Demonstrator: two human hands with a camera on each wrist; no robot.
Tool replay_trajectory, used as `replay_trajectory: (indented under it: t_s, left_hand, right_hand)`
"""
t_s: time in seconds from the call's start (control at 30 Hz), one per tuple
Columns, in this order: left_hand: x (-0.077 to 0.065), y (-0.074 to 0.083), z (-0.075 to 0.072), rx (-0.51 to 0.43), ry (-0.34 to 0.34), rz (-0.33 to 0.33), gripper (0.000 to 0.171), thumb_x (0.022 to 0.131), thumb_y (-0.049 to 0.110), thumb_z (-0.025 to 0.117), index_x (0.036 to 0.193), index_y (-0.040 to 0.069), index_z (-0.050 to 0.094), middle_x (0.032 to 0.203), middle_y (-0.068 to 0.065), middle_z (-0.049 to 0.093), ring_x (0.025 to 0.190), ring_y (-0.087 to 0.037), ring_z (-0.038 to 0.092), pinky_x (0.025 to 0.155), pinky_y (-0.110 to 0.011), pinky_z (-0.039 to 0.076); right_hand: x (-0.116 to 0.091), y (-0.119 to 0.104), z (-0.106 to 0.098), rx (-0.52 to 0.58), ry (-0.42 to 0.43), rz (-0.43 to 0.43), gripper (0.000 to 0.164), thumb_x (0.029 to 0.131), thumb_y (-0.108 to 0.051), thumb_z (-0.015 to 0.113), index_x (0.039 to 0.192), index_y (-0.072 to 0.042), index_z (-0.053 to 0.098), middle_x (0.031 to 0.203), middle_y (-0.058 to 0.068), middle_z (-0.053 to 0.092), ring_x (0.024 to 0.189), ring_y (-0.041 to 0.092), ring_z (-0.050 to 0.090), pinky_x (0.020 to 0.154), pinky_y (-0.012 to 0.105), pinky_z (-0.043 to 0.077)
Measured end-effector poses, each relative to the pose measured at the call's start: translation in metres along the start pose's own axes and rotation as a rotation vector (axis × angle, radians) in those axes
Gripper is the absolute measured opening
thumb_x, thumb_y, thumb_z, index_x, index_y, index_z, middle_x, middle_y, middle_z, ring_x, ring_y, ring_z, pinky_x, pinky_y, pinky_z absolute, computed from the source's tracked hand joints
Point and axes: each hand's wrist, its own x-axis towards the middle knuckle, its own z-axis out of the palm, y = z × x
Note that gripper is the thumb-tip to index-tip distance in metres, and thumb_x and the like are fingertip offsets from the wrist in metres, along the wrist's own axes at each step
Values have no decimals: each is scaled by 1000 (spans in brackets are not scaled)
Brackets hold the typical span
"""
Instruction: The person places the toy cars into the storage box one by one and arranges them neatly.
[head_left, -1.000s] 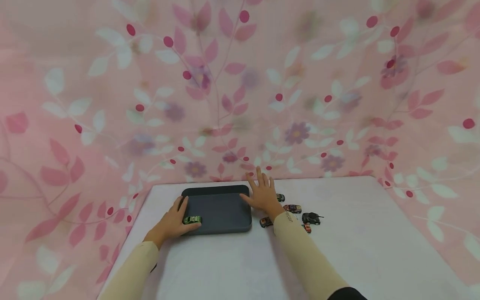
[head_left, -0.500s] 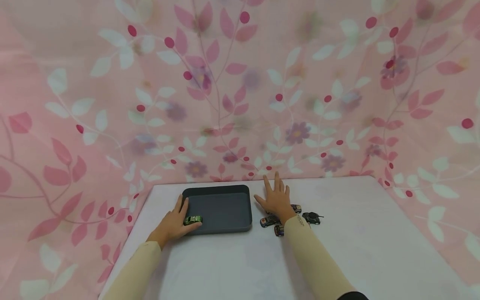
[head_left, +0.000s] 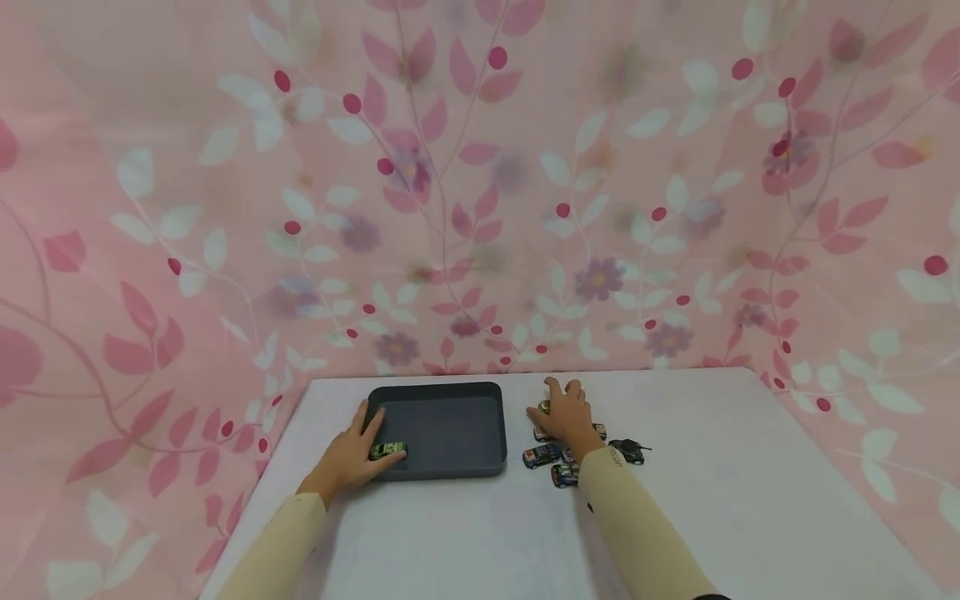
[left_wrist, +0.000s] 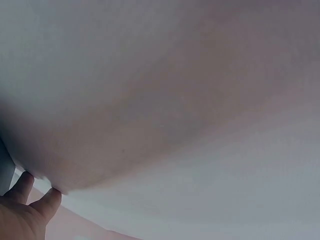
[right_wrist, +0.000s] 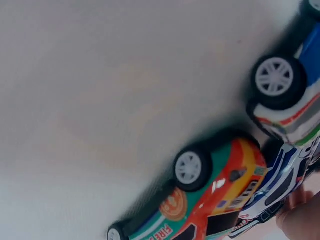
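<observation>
My left hand (head_left: 347,457) rests at the left front corner of a dark grey tray (head_left: 450,473), fingers spread and fairly straight along its left rim. Its thumb lies over the front rim, beside a green toy car (head_left: 387,451) that sits inside the tray. To the right of the tray, my right hand (head_left: 567,414) reaches down over a group of toy cars, fingers bent and thumb apart. A yellowish toy car (head_left: 544,407) shows in the gap between thumb and forefinger. In the right wrist view, fingers (right_wrist: 302,217) are close beside a blue and white toy car (right_wrist: 280,185).
Around the right hand stand a dark toy car (head_left: 542,455), another toy car (head_left: 565,475) nearer the front, and a black toy tank (head_left: 630,451) to the right. The white tabletop (head_left: 450,533) ends at a pink floral cloth backdrop (head_left: 480,250).
My right hand has moved right, away from the tray and over the toy cars, and its fingers have bent downward. The left hand stays at the tray. The head view has tilted slightly up.
</observation>
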Motion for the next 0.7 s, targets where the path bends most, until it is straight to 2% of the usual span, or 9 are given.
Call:
replay_trajectory:
  t_s: [0.13, 0.27, 0.37, 0.5, 0.6, 0.7]
  left_hand:
    - [-5, 2, 2, -12, -9, -8, 93, 87, 72, 54, 156, 13, 32, 163, -24, 12, 114, -55, 57, 100, -66, 41]
    - [-7, 5, 1, -29, -11, -15, 90, 88, 70, 55, 155, 14, 34, 163, -25, 11, 115, -56, 55, 100, -66, 40]
    - [-6, 5, 0, -22, -6, -19, 88, 88, 70, 54, 155, 16, 34, 164, -24, 10, 116, -56, 55, 101, -66, 39]
    - [-4, 3, -1, -16, -7, -25, 87, 89, 72, 52, 155, 17, 35, 164, -23, 8, 118, -57, 53, 103, -67, 37]
    - [-2, 2, -3, -24, -11, -30, 87, 88, 72, 52, 154, 18, 37, 164, -23, 8, 119, -57, 52, 104, -67, 36]
    - [-2, 3, -3, -27, -9, -30, 86, 89, 71, 53, 154, 18, 37, 164, -23, 8, 119, -57, 53, 104, -67, 36]
  right_hand:
    - [1, 8, 4, 79, -8, 25, 63, 87, -49, 72, 129, -6, 53, 120, 25, 39, 105, 36, 42, 86, 49, 44]
    - [4, 15, 0, 121, -13, 58, 57, 84, -46, 76, 112, 1, 64, 116, 25, 44, 104, 37, 43, 85, 49, 46]
    - [10, 22, -3, 133, -7, 13, 53, 82, -42, 77, 110, 2, 69, 114, 25, 52, 104, 38, 48, 86, 50, 48]
    - [19, 30, -6, 139, -27, -93, 45, 83, -32, 78, 111, 3, 72, 112, 23, 62, 108, 38, 55, 93, 50, 49]
    - [20, 31, -17, 126, -72, -160, 38, 82, -19, 78, 112, 4, 71, 113, 23, 65, 108, 38, 58, 94, 51, 50]
    - [21, 29, -27, 62, -105, -170, 35, 81, -11, 77, 114, -2, 72, 117, 24, 61, 108, 39, 57, 90, 52, 50]
